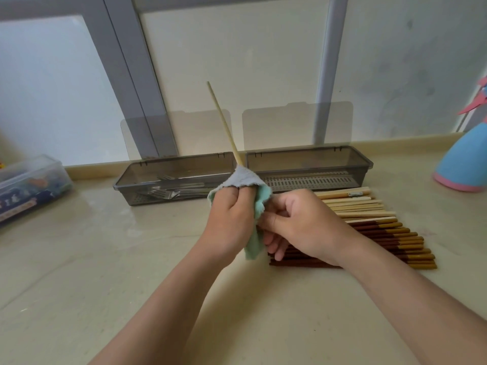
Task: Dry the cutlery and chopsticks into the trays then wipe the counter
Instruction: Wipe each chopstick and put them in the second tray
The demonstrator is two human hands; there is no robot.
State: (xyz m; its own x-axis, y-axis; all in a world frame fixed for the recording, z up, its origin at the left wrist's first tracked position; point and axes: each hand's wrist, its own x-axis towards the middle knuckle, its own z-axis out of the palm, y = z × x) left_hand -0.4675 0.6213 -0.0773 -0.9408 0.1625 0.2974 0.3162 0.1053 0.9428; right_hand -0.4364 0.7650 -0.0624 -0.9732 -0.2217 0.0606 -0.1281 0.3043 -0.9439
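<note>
My left hand [232, 219] grips a green and grey cloth [246, 180] wrapped round a pale wooden chopstick [224, 122] that points up and away. My right hand [303, 227] pinches the chopstick's near end beside the cloth. Under and right of that hand lies a row of several chopsticks [382, 227], pale ones at the back, dark brown ones with yellow ends in front. Two grey trays stand behind with lids up: the left tray [123, 184] holds forks [168, 192], the right tray [369, 160] shows only its slotted floor.
A clear plastic box [29, 185] with coloured contents sits at the left edge. A blue and pink object [463, 164] stands at the right edge. The beige counter [105, 259] looks wet near the left tray. A window frame and wall close off the back.
</note>
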